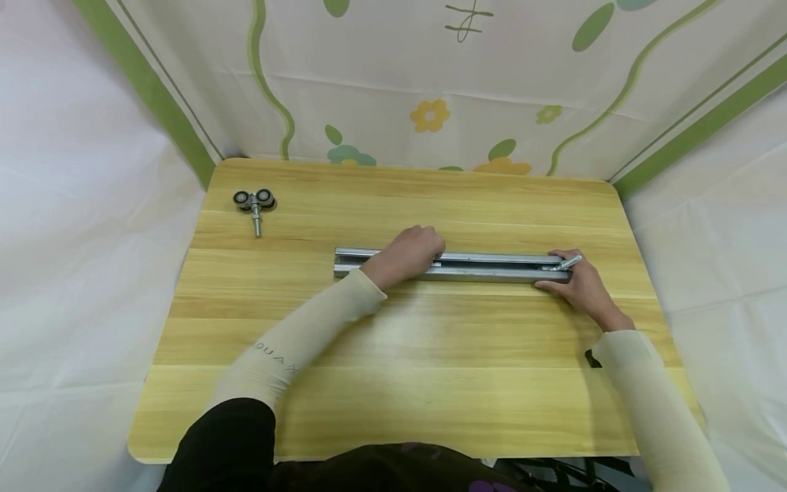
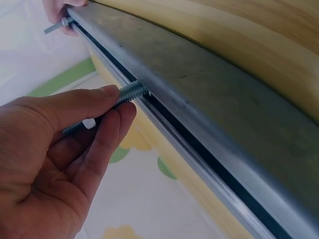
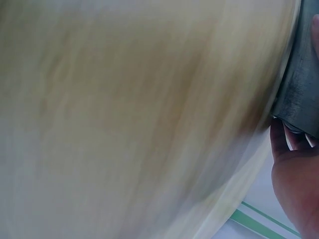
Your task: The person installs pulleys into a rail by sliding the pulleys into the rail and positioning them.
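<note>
A slotted metal rail lies across the table, its slot facing up. My left hand is over its middle; in the left wrist view its thumb and fingertips pinch a threaded bolt that sticks out of the slot. A nut on the bolt shows between the fingers. At the rail's right end my right hand grips it, thumb on the near side and fingers on the far side. Another bolt leans out of the slot there, beside that hand. Whatever the bolts join inside the rail is hidden.
A roller trolley with paired wheels and a bolt stem lies at the table's far left. The wooden table meets a patterned curtain at its back edge. A small black object shows by the right sleeve.
</note>
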Demonstrator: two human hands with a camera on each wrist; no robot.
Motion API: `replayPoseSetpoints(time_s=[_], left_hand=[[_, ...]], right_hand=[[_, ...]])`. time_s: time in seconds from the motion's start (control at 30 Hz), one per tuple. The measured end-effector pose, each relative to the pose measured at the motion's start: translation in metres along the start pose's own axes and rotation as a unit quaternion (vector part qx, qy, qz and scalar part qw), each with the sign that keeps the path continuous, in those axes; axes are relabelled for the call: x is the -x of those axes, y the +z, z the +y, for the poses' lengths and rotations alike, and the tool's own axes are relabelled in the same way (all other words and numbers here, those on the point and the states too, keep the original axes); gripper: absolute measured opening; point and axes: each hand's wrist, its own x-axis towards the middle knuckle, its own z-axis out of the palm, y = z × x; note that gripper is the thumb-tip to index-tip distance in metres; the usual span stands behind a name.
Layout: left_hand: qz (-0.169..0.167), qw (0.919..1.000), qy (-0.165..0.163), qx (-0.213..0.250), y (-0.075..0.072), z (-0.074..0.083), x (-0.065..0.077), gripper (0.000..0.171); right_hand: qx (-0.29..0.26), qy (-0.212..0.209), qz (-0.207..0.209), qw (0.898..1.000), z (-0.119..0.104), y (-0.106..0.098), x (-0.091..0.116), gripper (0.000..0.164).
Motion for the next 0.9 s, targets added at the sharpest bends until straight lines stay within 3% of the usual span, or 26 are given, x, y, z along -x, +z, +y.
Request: replayPoseSetpoints(time_s=[0.5, 0.9], left_hand=[[-0.011, 0.9998, 0.015, -0.008, 0.010, 0.017, -0.026, 0.041], [-0.011, 0.9995, 0.017, -0.025, 0.014, 0.028, -0.038, 0.040]], right_hand=[[-0.006, 0.000, 0.004, 1.000, 0.001, 0.000, 0.001, 0.076], [-0.008, -0.002, 0.006, 1.000, 0.001, 0.001, 0.001, 0.076]])
